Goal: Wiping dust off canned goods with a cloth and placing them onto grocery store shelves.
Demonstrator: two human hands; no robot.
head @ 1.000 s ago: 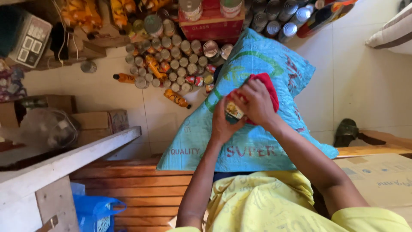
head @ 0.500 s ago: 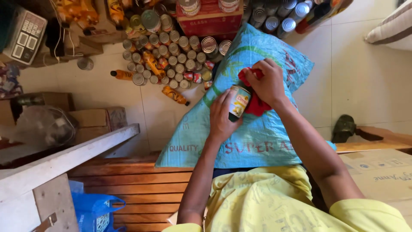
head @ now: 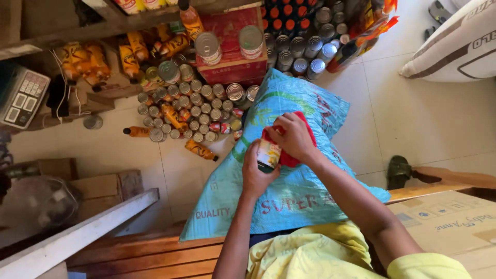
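Observation:
My left hand (head: 256, 175) grips a small tin can (head: 268, 154) with a pale label, held upright over a blue woven sack (head: 289, 201) that lies across my lap. My right hand (head: 294, 135) presses a red cloth (head: 289, 157) against the can's upper side. Both hands meet at the can, above the sack's middle. My yellow shirt (head: 320, 253) fills the bottom of the view.
Several tin cans (head: 191, 103) and orange bottles (head: 199, 150) crowd the tiled floor beyond the sack. A red box (head: 232, 51) carries two cans. A weighing scale (head: 20, 98) sits left, cardboard boxes (head: 98, 186) below it, a wooden bench (head: 144, 256) near me, a sandal (head: 399, 170) right.
The can has turned and come lower in my left hand. My right hand with the red cloth has shifted from the can's top to its side.

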